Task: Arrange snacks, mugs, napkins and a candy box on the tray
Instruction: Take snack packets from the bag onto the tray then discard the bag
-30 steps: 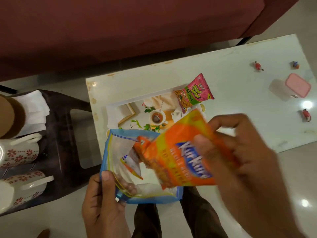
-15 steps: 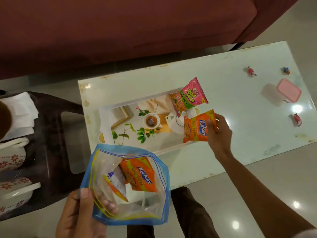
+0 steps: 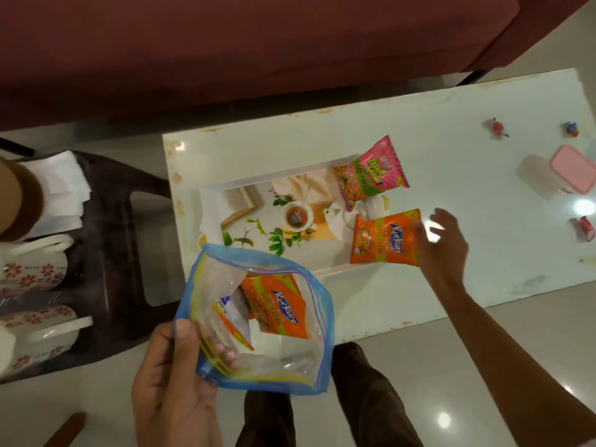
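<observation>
My open right hand (image 3: 442, 243) was by the orange foil snack packet (image 3: 385, 238), which needed lying flat. My left hand (image 3: 169, 382) pinched the clear plastic bag (image 3: 290, 356).

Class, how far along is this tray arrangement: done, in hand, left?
Done: the pink snack packet and an orange Kurkure packet lie on the tray. In hand: the left hand grips the zip bag holding more packets; the right hand is open at the orange packet's edge. Left: mugs and napkins on the chair, the pink-lidded box on the table.
</observation>
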The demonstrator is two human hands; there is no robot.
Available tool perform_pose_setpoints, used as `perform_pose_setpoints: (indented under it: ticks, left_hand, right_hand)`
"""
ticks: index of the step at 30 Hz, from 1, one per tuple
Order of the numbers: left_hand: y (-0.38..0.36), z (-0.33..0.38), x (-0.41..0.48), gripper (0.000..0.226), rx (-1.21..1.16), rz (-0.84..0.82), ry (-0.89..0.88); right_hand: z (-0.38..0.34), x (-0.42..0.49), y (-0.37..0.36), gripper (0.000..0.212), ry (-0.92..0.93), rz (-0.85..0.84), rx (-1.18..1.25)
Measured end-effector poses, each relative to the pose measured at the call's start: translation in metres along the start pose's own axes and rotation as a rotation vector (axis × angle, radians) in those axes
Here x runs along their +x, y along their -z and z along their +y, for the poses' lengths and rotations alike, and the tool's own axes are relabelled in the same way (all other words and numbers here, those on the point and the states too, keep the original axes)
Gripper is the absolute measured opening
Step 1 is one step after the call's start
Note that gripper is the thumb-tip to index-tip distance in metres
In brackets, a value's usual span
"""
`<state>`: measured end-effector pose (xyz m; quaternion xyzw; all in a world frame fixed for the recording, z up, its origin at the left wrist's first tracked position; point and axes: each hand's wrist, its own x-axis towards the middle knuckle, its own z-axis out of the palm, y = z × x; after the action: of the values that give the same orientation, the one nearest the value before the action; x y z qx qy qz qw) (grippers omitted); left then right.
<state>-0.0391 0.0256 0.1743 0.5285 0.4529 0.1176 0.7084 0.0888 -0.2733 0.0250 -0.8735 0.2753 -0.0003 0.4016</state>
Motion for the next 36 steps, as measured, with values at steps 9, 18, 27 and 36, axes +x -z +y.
perform_pose_setpoints:
  ticks: [9, 18, 27, 36]
  left_hand:
    - [-0.008, -0.003, -0.009, 0.024, 0.031, -0.043, 0.043]
    - [-0.024, -0.014, -0.037, 0.019, 0.139, -0.102, 0.003]
    - [-0.030, -0.018, -0.050, 0.020, 0.134, -0.128, -0.016]
    - [-0.022, -0.026, -0.044, 0.021, 0.172, 0.056, -0.059]
  right_hand:
    - [-0.160, -0.137, 0.041, 0.024, 0.324, -0.708, 0.054]
    - [-0.138, -0.163, -0.016, 0.066, 0.387, -0.634, -0.775]
    - [-0.116, -0.158, -0.018, 0.058, 0.286, -0.459, -0.683]
    - [-0.146, -0.182, -0.004, 0.020, 0.421, -0.426, -0.394]
